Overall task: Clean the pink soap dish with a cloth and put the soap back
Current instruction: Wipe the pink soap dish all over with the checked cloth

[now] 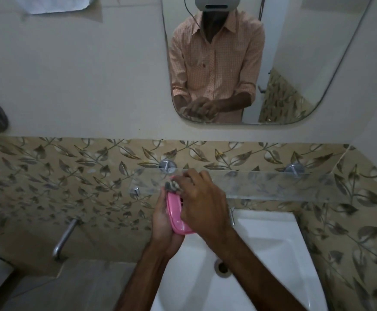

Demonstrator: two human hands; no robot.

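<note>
My left hand (164,223) cradles the pink soap dish (177,217) from below and from the left, above the back edge of the white sink (270,241). The dish is tilted, its long side pointing away from me. My right hand (202,203) lies over the dish from the right and presses a small grey cloth (171,186) against its far end. Most of the cloth is hidden under the fingers. No soap shows anywhere in view.
A glass shelf (261,185) on metal mounts runs along the leaf-patterned tiles just behind my hands. A tap lever (232,215) stands at the sink's back. A metal pipe (65,236) sticks out at the left. The mirror (272,63) hangs above.
</note>
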